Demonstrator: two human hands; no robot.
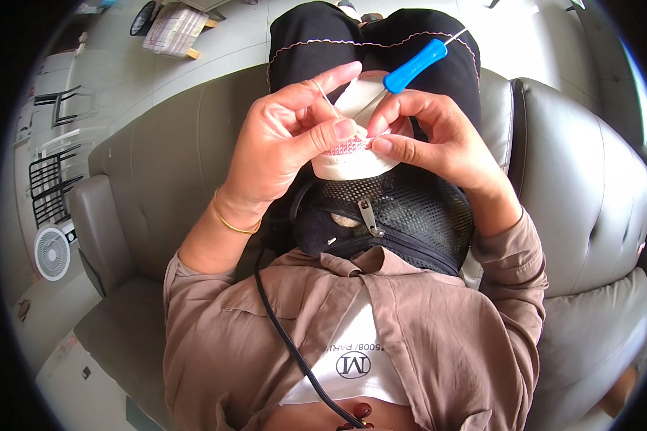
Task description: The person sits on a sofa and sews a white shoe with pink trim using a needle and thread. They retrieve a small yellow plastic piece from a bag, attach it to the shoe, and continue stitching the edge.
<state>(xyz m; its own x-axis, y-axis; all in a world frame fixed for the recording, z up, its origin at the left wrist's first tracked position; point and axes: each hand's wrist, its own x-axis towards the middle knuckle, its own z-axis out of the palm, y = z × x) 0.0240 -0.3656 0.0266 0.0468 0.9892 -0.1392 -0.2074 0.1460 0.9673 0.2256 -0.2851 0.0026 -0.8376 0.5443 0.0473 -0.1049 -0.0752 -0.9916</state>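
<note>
Over my lap I hold a white slipper or shoe-like piece (350,168) with a pink-and-white knitted band along its edge. My left hand (280,132) pinches that edge between thumb and fingers, and a strand of white yarn (325,96) runs taut over its raised index finger. Between the fingers of my right hand (436,132) rests a blue-handled hook or awl (416,65), its thin metal shaft slanting down toward the knitted edge. The right thumb and index finger also grip the band. The tool's tip is hidden near the fingertips.
A black mesh bag (426,215) with a metal zipper pull (366,214) lies against my stomach, partly unzipped. A black cord (280,318) crosses my shirt. I sit on a grey sofa (156,134). A white fan (53,252) and a cloth-covered stool (175,29) stand beyond it.
</note>
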